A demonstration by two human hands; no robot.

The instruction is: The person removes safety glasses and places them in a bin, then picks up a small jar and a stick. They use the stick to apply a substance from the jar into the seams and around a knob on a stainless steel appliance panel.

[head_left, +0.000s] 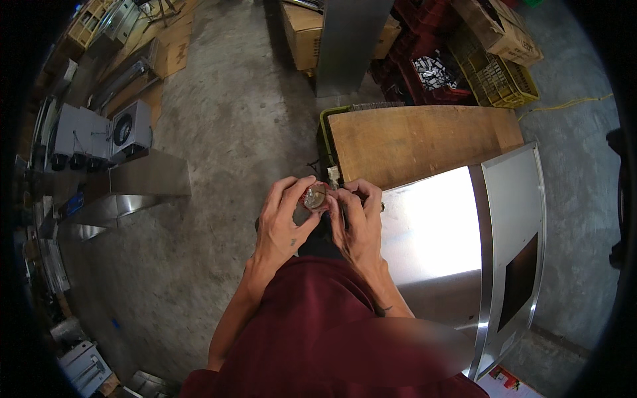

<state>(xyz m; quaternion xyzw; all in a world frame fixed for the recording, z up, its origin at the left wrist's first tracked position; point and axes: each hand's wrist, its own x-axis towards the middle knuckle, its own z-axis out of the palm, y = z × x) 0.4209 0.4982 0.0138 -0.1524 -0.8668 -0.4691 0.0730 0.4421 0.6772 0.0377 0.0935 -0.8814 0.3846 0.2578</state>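
Note:
My left hand (282, 212) is closed round a small round object (314, 197), reddish at the rim with a pale, shiny, see-through middle. Its exact kind is not clear. From the other side, the thumb and fingertips of my right hand (356, 222) pinch together at the object's right edge. A dark thing with a brassy end (382, 207) shows beside the curled fingers of my right hand, mostly hidden by them. Both hands are held in front of my dark red shirt (312, 298), left of a shiny sheet-metal housing (431, 229).
A wooden board (424, 139) lies beyond the metal housing, beside a green crate rim (324, 126). Behind stand a metal post (348, 46), red crates (405, 73) with small metal parts, and a yellow crate (504, 83). Metal ducting (142, 182) stands on the concrete floor at left.

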